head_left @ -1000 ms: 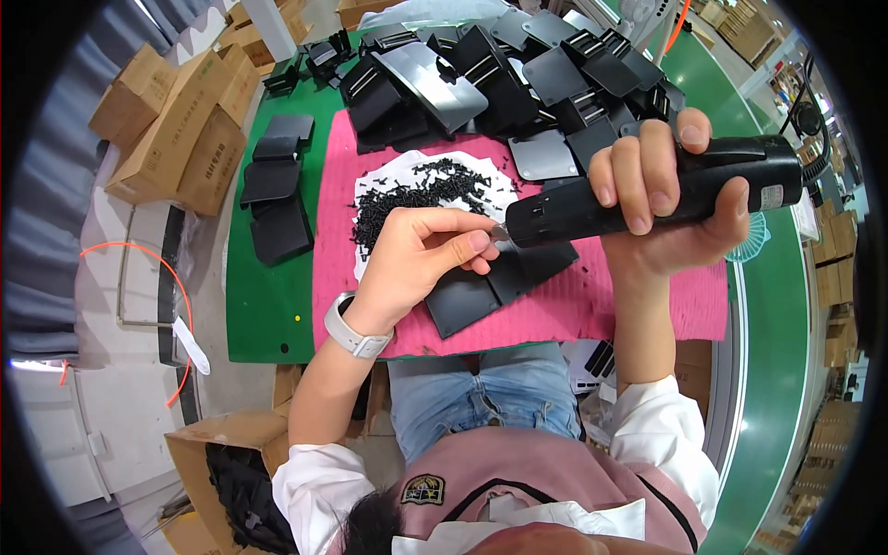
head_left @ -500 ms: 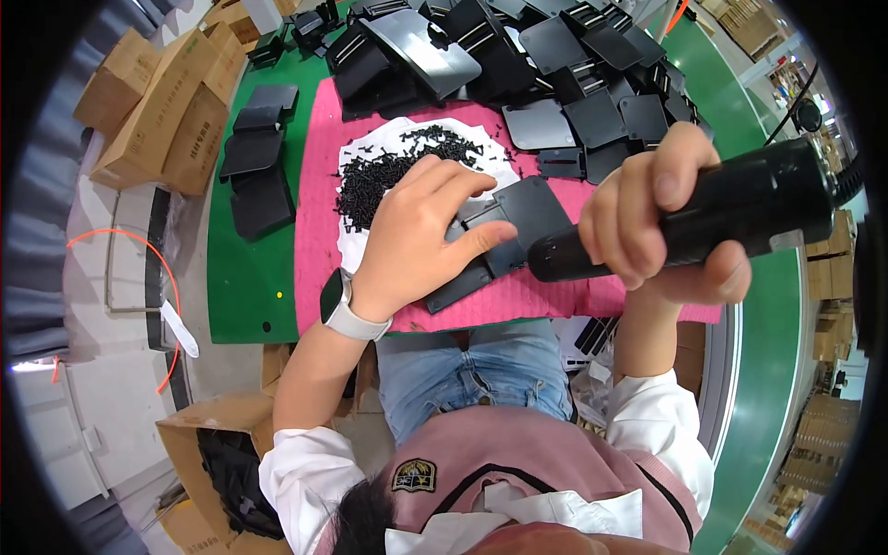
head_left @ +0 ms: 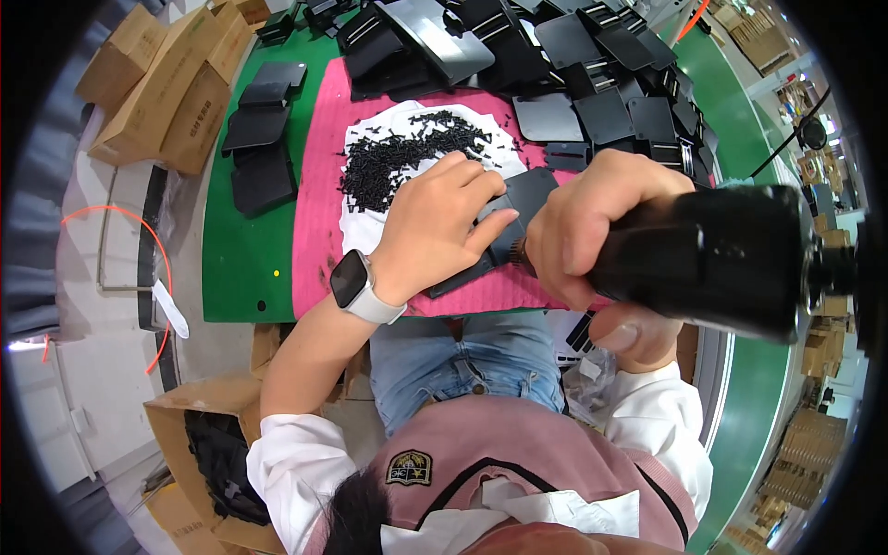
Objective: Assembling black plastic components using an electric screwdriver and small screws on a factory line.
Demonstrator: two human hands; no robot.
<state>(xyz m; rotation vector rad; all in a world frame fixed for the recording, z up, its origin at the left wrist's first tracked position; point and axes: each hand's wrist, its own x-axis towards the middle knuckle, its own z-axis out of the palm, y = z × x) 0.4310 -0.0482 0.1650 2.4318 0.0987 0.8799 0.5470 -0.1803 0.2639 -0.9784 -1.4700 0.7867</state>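
My right hand is wrapped round a thick black electric screwdriver, whose back end points up and to the right. Its front end is mostly hidden by my fingers, just above a flat black plastic part on the pink mat. My left hand lies over the left side of this part, fingers bent and thumb pressed along it, holding it down. Whether the driver's tip touches the part I cannot tell. Beyond my left hand, a heap of small black screws lies on a white cloth.
Black plastic parts are piled across the far side of the green table. More black pieces lie at the left. An open cardboard box with black contents stands at lower left; cartons are stacked at far left.
My right hand has shifted a little left, and the screwdriver has tipped so its back end now rises toward me. My left hand stays on the part, its wrist turned slightly.
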